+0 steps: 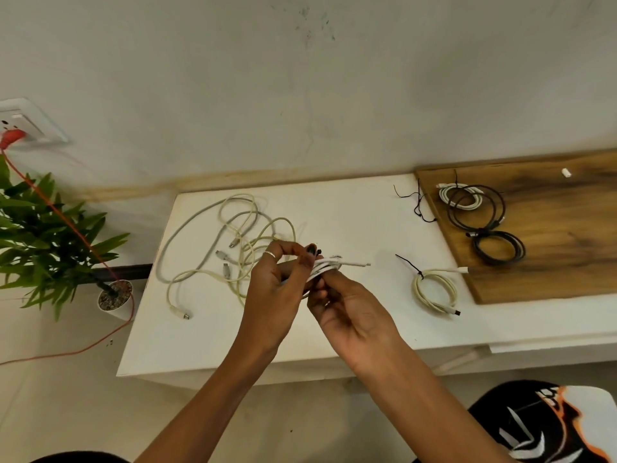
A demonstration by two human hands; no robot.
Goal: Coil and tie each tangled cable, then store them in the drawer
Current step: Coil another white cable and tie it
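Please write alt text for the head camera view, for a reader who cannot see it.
Two hands, left hand and right hand, hold a coiled white cable above a white table. Loose pale tangled cables lie to the left, a tied cream cable coil to the right.

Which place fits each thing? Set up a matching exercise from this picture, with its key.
Things:
1. white coil
2. cream coil
3. black coils
4. loose cables

Places:
A. on the wooden board
B. spread on the white table, left of the hands
C. held in both hands
D. on the white table beside the board, tied

Pairs: 1-C, 2-D, 3-A, 4-B
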